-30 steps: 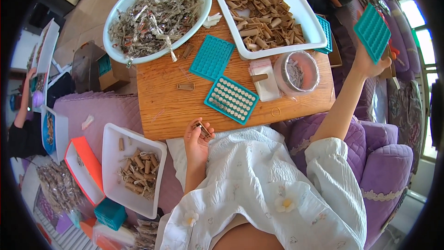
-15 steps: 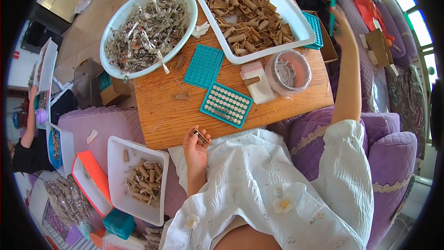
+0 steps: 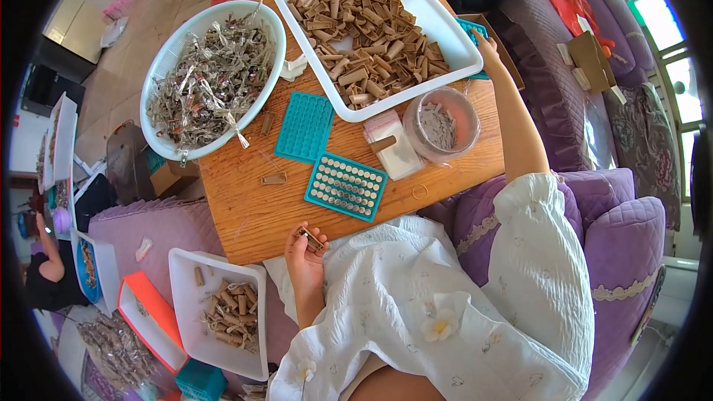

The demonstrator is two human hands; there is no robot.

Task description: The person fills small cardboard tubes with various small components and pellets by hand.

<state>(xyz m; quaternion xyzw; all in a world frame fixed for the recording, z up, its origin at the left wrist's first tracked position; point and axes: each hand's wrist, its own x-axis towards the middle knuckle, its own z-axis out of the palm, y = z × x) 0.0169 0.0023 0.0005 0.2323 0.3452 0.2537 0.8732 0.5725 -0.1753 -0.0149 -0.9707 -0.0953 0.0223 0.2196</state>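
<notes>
A small brown tube (image 3: 310, 238) is pinched in the curled fingers (image 3: 299, 241) of the left hand (image 3: 304, 260), just off the near edge of the worktop (image 3: 252, 215). The right hand (image 3: 484, 46) is stretched far out to a teal tray (image 3: 474, 33) beside the big white tray (image 3: 445, 30) of brown tubes; its grip cannot be told. The nearer teal tray (image 3: 345, 186) is seen filled, another (image 3: 304, 126) lies unfilled, so much is judged left.

white basin (image 3: 167, 59) of scraps | orange box (image 3: 152, 319) | purple sofa (image 3: 631, 230), maybe
</notes>
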